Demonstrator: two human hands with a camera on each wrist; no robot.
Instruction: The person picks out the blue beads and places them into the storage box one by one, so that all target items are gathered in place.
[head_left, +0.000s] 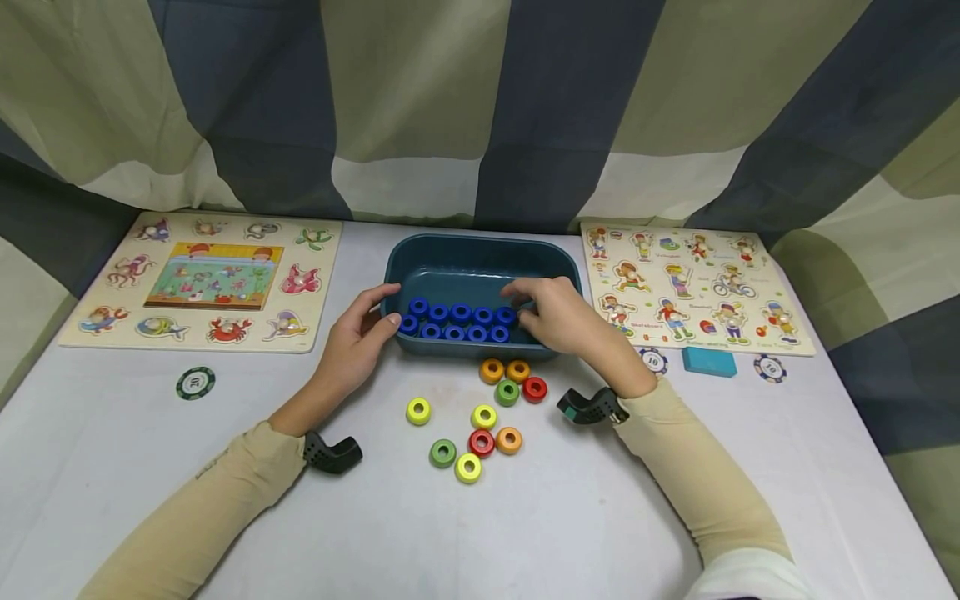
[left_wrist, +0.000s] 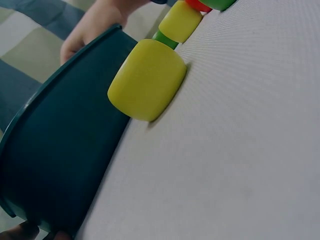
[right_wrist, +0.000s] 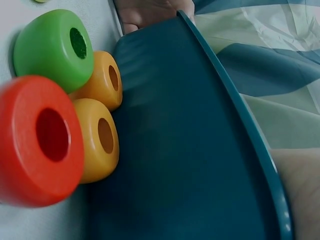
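Note:
A dark teal tray point(head_left: 480, 252) stands at the back middle of the table, with two rows of blue rings point(head_left: 461, 313) along its near side. My left hand point(head_left: 352, 342) is at the tray's left end, thumb and fingertips spread against the rim. In the left wrist view its dark fingertips point(left_wrist: 20, 233) show at the tray's end. Over the right end my right hand point(head_left: 562, 317) reaches inside, with index finger and thumb apart beside the rightmost blue rings. Its other fingers are hidden. The tray wall point(right_wrist: 170, 130) hides those fingertips in the right wrist view.
In front of the tray lie loose yellow point(head_left: 418, 411), green point(head_left: 442, 452), red point(head_left: 535, 389) and orange rings point(head_left: 509, 440). A sea-animal puzzle board point(head_left: 322, 287) lies left, a sports puzzle board point(head_left: 652, 287) right. Nearby are round chips point(head_left: 196, 382) and a blue block point(head_left: 709, 362).

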